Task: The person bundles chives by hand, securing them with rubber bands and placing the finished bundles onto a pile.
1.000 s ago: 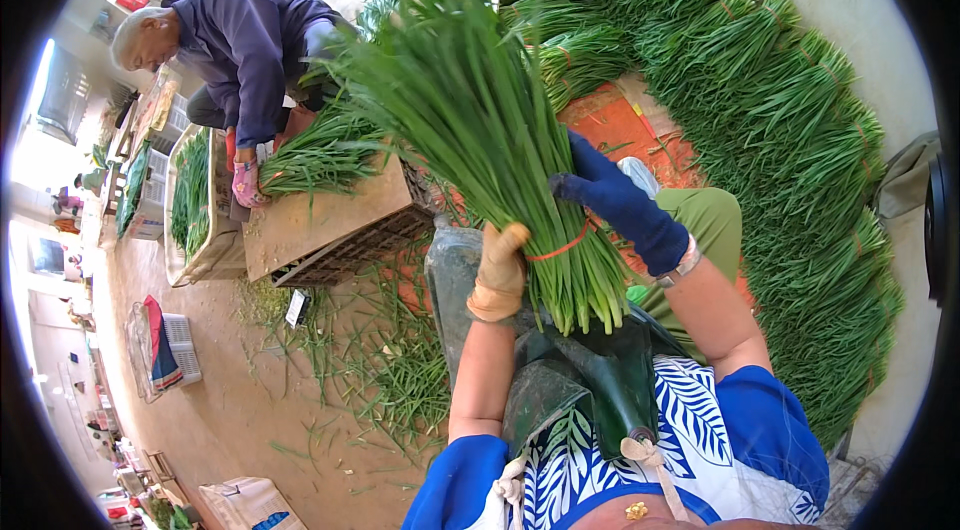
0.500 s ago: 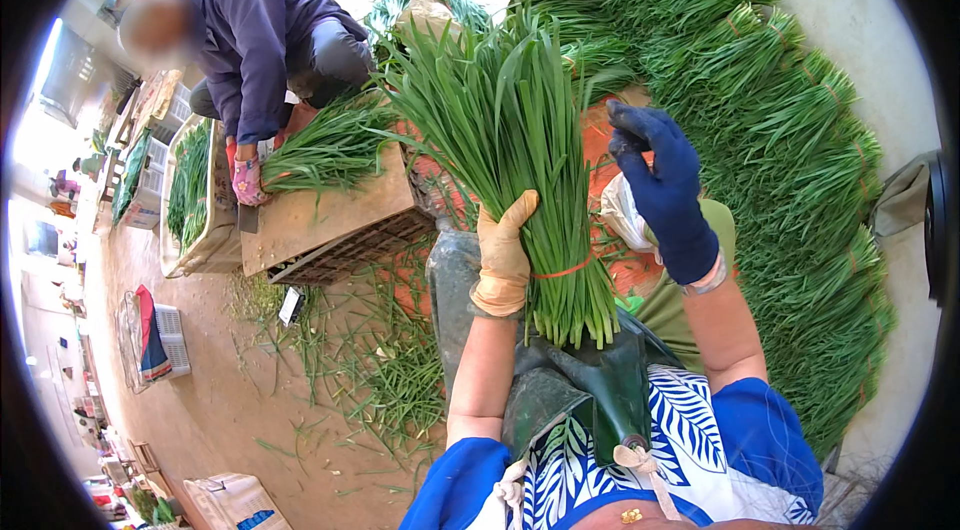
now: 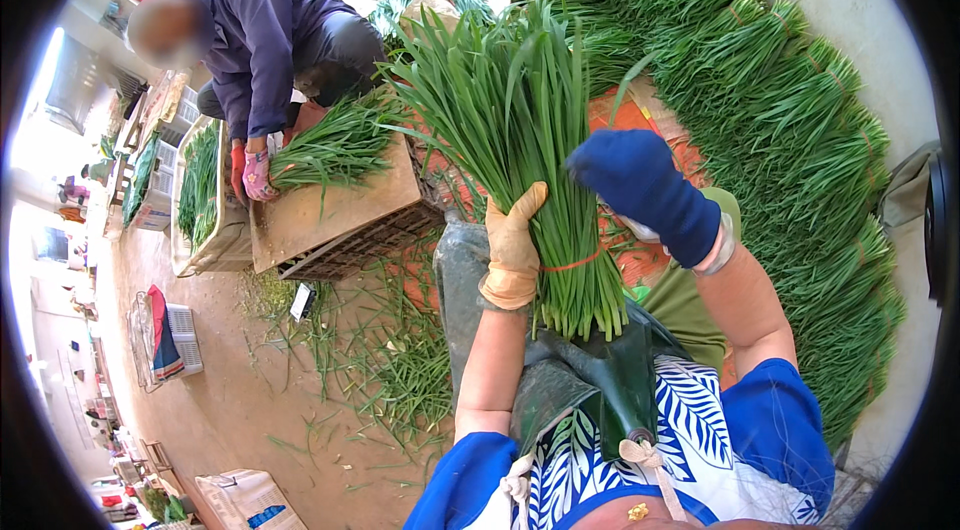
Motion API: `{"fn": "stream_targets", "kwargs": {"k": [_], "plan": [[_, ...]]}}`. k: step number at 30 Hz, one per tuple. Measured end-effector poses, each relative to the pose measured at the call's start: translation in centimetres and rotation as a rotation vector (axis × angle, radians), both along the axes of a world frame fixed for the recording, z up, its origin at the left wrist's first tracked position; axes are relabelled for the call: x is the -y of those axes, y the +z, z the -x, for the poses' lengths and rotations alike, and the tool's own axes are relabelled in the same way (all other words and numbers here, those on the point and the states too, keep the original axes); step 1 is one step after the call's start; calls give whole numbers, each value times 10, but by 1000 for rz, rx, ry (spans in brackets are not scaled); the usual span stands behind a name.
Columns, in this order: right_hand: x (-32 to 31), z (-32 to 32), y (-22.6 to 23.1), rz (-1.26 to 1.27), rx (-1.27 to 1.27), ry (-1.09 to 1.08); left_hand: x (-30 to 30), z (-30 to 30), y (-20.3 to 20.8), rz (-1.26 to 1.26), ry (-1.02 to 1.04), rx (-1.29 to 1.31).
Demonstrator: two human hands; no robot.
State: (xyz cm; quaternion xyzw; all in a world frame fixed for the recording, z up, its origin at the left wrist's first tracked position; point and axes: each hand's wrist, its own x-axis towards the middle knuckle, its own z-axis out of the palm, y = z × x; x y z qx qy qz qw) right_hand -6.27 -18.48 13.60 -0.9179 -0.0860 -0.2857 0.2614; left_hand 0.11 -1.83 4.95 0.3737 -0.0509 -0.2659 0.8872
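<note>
A bundle of long green leaves is being gripped by the left hand, gloved in pale orange, and is being circled low down by a red band. Its cut ends are being held over a dark green apron. The right hand, in a dark blue glove, is being held up just beside the bundle, its fingers being blurred. Farther left, another bundle is being handled on a board by a gloved co-worker. The floor is being littered by leaf scraps.
</note>
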Motion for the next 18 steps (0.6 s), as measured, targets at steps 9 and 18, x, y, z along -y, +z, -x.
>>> {"fn": "stream_targets", "kwargs": {"k": [9,18], "plan": [[-2,16,-28,-495,-323,-188,-1,-2,1,74,73,-68],[-29,14,-25,-925,-285,-57,-6,-10,-7,23,164,-78]]}}
